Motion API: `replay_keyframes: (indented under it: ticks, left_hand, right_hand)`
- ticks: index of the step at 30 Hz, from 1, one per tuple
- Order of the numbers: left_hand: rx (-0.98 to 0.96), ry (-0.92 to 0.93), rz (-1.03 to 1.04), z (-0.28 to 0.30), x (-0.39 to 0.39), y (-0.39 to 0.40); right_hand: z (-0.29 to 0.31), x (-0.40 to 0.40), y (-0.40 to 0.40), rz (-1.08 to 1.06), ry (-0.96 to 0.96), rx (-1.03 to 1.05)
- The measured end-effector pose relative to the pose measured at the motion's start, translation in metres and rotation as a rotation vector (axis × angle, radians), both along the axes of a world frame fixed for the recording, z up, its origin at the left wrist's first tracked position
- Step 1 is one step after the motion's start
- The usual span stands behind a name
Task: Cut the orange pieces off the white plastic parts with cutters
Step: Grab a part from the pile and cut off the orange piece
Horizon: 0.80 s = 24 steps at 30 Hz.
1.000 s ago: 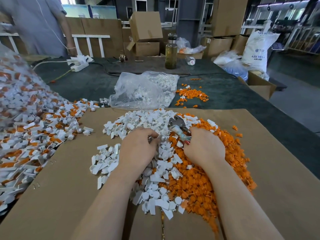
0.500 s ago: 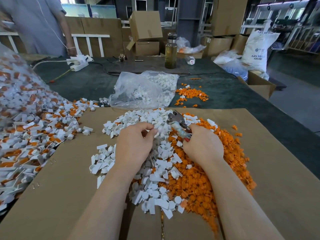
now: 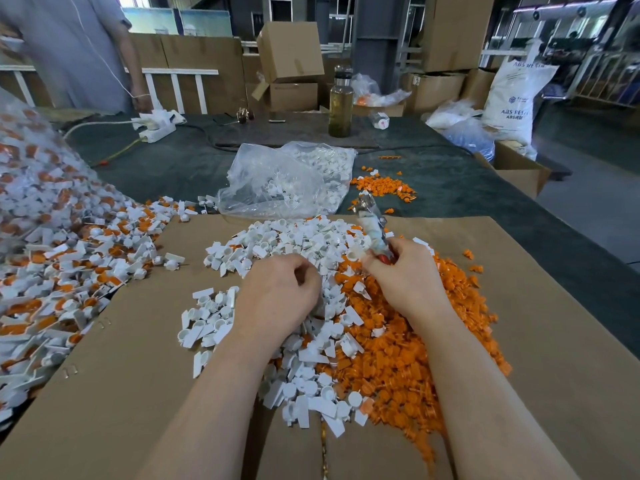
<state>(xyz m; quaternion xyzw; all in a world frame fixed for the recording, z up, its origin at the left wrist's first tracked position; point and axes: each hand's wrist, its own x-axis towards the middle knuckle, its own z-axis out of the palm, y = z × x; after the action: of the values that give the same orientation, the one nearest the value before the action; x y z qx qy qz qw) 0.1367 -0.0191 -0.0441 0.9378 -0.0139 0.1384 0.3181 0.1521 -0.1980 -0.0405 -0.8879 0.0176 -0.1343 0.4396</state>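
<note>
My right hand (image 3: pixel 407 278) has lifted the cutters (image 3: pixel 372 228) up, fingers curled round them, while my left hand (image 3: pixel 278 297) curls over the white parts (image 3: pixel 277 244), maybe holding one, ready to snip again.

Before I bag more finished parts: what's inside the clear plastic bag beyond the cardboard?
The clear plastic bag holds white plastic parts, seen through the film. Crumpled folds hide how many, and whether any orange remains.

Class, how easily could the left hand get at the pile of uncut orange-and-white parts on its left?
Probably yes. The left hand rests on the white pieces, and only bare cardboard lies between it and the uncut pile.
</note>
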Motion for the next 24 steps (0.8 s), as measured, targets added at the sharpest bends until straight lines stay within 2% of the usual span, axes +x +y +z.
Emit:
replay_keyframes:
  ticks: [3, 5, 9, 15, 20, 24]
  left_hand:
    - [0.083, 0.009, -0.057, -0.0012, 0.001, -0.0003]
    - [0.124, 0.015, -0.071, -0.002, 0.0016, -0.0001]
    - [0.077, 0.035, -0.052, -0.002, 0.002, 0.001]
    - [-0.053, 0.059, -0.019, -0.0024, 0.0039, 0.0039]
    - [-0.152, 0.056, 0.021, -0.0028, 0.0044, 0.0058]
    - [-0.204, 0.03, 0.048, -0.0002, 0.0028, 0.0049]
  right_hand:
    - [0.0003, 0.0009, -0.0007, -0.019, -0.006, -0.041]
    - [-0.0003, 0.0013, -0.0011, -0.051, -0.001, -0.161]
    - [-0.0037, -0.0003, -0.0012, -0.08, 0.033, -0.401]
    - [-0.0012, -0.0011, 0.0019, 0.053, 0.023, -0.39]
    - [-0.0026, -0.002, 0.0053, 0.113, 0.057, -0.529]
    - [-0.003, -0.0029, 0.0066, 0.113, 0.029, -0.535]
